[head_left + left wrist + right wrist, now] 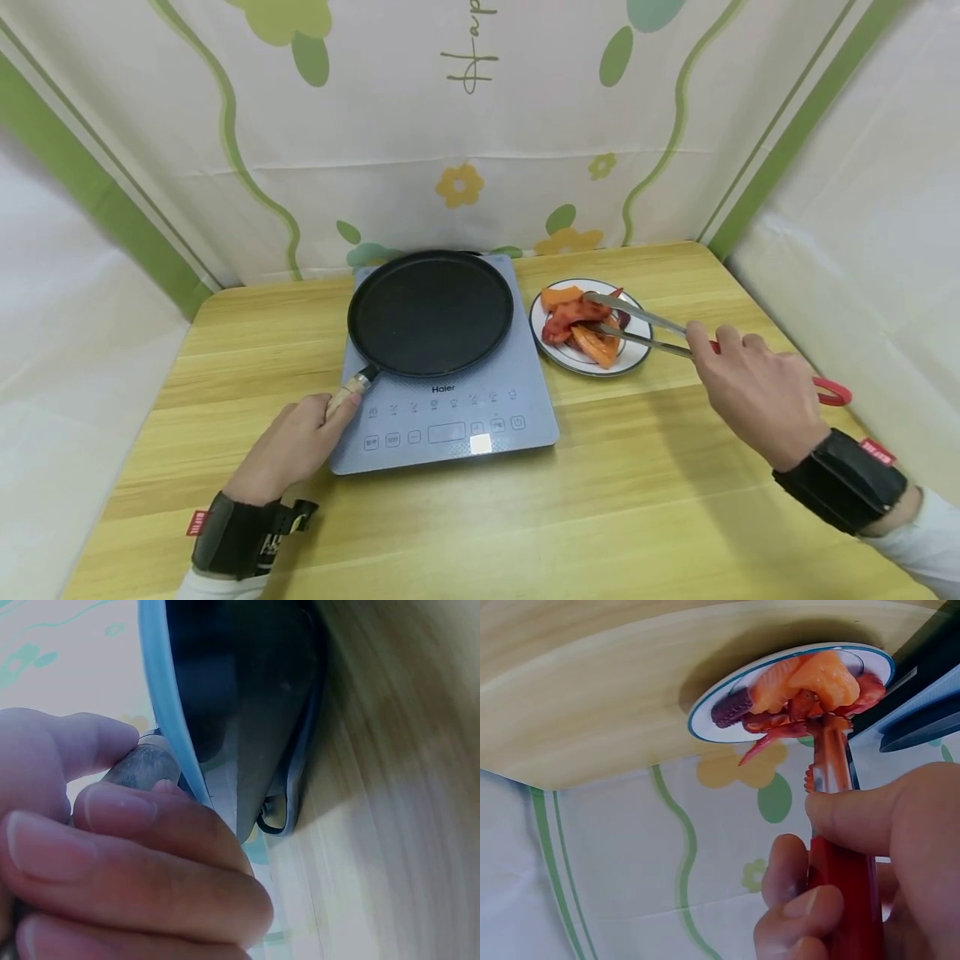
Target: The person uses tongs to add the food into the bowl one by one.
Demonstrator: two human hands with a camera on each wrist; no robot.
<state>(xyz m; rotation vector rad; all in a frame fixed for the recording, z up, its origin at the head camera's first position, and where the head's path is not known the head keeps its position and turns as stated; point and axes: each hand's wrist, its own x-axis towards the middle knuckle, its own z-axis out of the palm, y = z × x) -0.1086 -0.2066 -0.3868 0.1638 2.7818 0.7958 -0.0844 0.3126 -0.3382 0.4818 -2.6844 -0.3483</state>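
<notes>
My left hand (296, 446) grips the wooden handle of a flat black frying pan (431, 315), fingers curled round it. The pan sits on a grey induction cooktop (450, 454). In my right hand (753, 400) is a pair of metal tongs (648, 341) with red grips (845, 900). The tong tips reach into the food on a white plate (552, 354) with a dark rim, right of the cooktop. On it lie a red piece (573, 317), orange slices (596, 344) and a dark purple piece (731, 707). The tips sit around the red piece.
The cooktop and plate stand on a wooden table (480, 533). A patterned cloth (480, 125) hangs behind the table, with white cloth on both sides. The plate's left rim is close to the cooktop's right edge.
</notes>
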